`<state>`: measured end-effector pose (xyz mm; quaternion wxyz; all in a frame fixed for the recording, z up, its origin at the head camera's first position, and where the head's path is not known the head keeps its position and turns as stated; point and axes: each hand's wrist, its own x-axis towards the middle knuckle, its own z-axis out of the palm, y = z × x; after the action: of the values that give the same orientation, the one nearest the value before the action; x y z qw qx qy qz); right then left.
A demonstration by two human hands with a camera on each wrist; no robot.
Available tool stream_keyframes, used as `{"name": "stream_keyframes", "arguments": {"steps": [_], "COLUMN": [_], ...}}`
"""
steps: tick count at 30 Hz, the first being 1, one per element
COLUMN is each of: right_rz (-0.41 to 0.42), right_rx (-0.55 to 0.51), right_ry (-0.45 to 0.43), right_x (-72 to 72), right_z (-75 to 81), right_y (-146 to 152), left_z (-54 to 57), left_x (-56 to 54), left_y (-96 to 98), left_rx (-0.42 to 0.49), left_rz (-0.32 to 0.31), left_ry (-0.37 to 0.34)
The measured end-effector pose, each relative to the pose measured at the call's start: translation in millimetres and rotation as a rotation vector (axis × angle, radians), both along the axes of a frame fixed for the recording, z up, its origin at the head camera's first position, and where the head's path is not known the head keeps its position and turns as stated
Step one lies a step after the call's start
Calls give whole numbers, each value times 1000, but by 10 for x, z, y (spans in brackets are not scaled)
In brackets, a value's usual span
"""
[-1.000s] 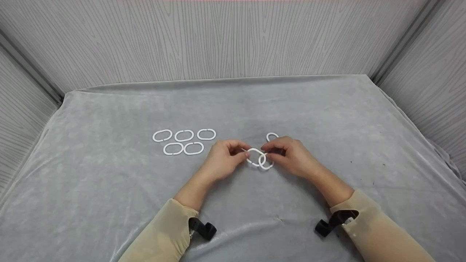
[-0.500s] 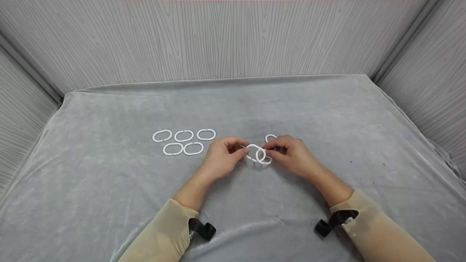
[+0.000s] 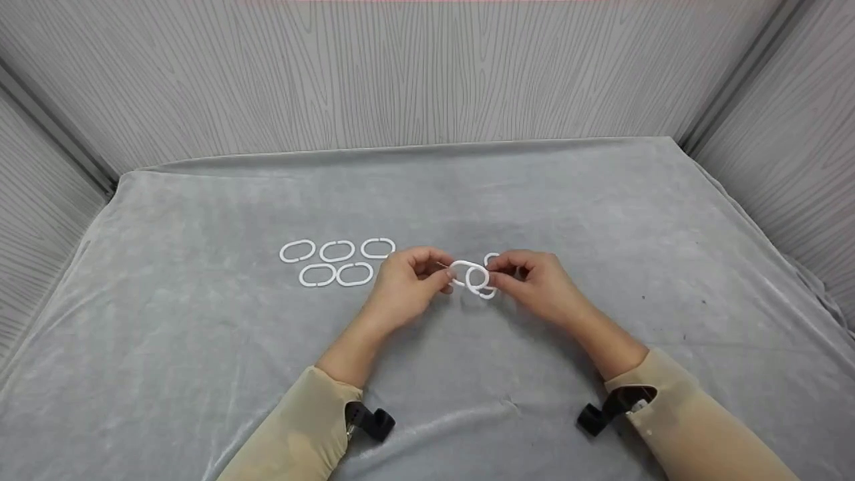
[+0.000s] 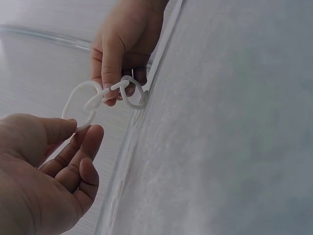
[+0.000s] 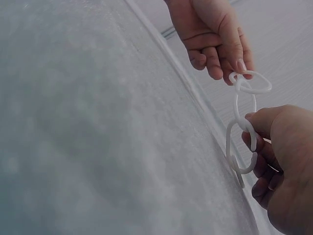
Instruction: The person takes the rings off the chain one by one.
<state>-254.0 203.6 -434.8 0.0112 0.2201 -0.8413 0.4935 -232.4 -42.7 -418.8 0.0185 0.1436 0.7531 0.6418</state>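
My left hand point(image 3: 409, 286) pinches a white oval plastic chain link point(image 5: 269, 89) between thumb and fingertips. Through it runs a second white link point(image 5: 236, 105), which my right hand point(image 3: 542, 280) pinches between thumb and forefinger. A further white link point(image 5: 228, 143) hooks onto that second one and hangs by the right fingers, with a gap showing in its side. Part of another link point(image 5: 239, 178) shows beneath it. In the head view the right fingers hide much of this chain's far end. Both hands face each other closely over the grey cloth.
To the left on the grey cloth point(image 3: 200, 321) lie several loose white split links point(image 3: 322, 252) in two rows, the nearest beside my left hand. Grey wood-patterned panels point(image 3: 401, 73) stand behind and at both sides. A black wrist camera mount point(image 3: 381, 424) sits on each forearm.
Both hands have shifted slightly away from the body and upward with the joined links. The links overlap more, and the far link has moved left and further behind the right hand.
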Motion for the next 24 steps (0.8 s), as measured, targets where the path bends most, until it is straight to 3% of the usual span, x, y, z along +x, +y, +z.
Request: {"name": "stream_keyframes", "arguments": {"steps": [11, 24], "right_rz": [-9, -12], "right_rx": [-6, -35], "right_ry": [-11, -20], "right_x": [-4, 2], "right_z": [-4, 3], "right_y": [5, -5], "left_z": [13, -10], "left_x": [8, 6], "left_y": [4, 6], "left_rx": [18, -17], "left_rz": [-20, -43], "left_ry": [-60, -84]}}
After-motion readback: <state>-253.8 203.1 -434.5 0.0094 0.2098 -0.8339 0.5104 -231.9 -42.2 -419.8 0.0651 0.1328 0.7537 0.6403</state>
